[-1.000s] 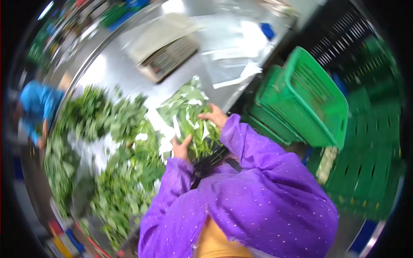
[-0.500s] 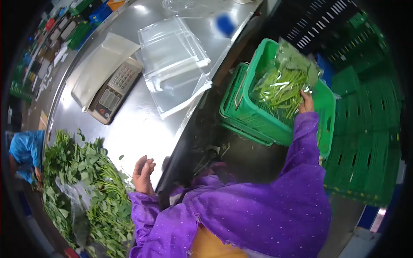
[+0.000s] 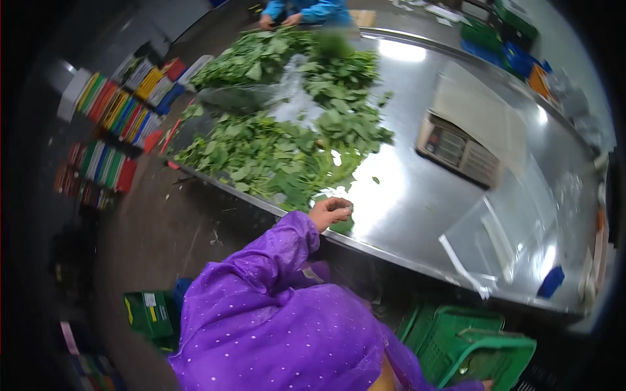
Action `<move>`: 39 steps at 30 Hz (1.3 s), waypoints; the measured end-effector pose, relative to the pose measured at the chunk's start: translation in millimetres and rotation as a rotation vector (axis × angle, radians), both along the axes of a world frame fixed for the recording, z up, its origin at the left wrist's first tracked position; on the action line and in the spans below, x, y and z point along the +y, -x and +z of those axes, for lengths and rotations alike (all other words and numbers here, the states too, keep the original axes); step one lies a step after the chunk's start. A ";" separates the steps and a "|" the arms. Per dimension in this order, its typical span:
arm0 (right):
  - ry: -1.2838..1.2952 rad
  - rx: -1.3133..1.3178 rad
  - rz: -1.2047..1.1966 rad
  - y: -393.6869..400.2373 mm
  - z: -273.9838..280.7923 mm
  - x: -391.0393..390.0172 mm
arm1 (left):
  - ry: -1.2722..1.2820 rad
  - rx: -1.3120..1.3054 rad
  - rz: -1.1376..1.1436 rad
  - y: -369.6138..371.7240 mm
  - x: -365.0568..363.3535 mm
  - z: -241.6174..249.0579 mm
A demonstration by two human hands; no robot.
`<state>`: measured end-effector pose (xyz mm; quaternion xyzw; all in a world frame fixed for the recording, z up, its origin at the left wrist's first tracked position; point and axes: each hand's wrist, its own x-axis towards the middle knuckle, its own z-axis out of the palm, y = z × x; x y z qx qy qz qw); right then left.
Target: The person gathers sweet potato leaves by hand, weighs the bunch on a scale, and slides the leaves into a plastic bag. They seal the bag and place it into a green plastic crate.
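Observation:
My left hand [image 3: 331, 212] hovers by the table's near edge, beside the loose heap of leafy green stems [image 3: 261, 146]. Its fingers are loosely bent, with nothing visible in them; a green leaf [image 3: 343, 226] shows just below. Only a sliver of my right hand [image 3: 487, 384] appears at the bottom edge, by the rim of the green plastic basket [image 3: 466, 345]; its fingers are hidden. The bag of greens seen earlier does not show in the basket now. Across the heap lies a crumpled clear plastic sheet [image 3: 244, 99].
On the metal table [image 3: 398, 215] stand a digital scale [image 3: 456, 148] and a stack of clear plastic bags [image 3: 502, 228]. A blue item [image 3: 551, 281] lies near the right corner. Another person's blue sleeves [image 3: 319, 12] are at the far side. Coloured crates [image 3: 120, 98] stand left.
My view has swung left toward the heap. The basket and my right hand have shifted to the bottom edge, and the bagged greens have dropped out of sight. My left hand is now beside the stems.

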<state>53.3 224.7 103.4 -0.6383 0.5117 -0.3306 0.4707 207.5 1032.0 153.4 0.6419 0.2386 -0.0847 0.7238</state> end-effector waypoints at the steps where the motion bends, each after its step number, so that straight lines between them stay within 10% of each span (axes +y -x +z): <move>1: 0.029 -0.070 0.062 -28.5 15.4 16.0 | -0.018 -0.005 0.063 0.7 19.5 1.2; 9: -0.083 -0.040 1.168 -291.1 77.2 435.3 | -0.014 -0.202 0.396 -7.3 216.8 11.8; 11: 0.251 0.174 1.572 -326.1 65.6 547.3 | -0.006 -0.239 0.454 -19.0 271.0 11.7; 16: 0.704 0.219 1.720 -431.6 54.1 723.6 | 0.120 -0.359 0.452 -55.5 333.1 38.2; 23: 0.697 0.065 1.763 -609.9 101.1 849.7 | 0.271 -0.257 0.011 -122.2 290.8 52.9; 30: 1.482 0.447 1.783 -790.1 64.7 978.0 | 0.377 -0.064 -0.185 -155.9 258.4 31.8; 35: 1.045 1.048 2.059 -840.0 25.8 1026.5 | 0.469 0.047 -0.039 -174.5 268.3 -0.7; 39: 0.775 0.868 2.511 -877.3 -11.2 999.6 | 0.547 0.057 -0.023 -184.1 269.5 -20.8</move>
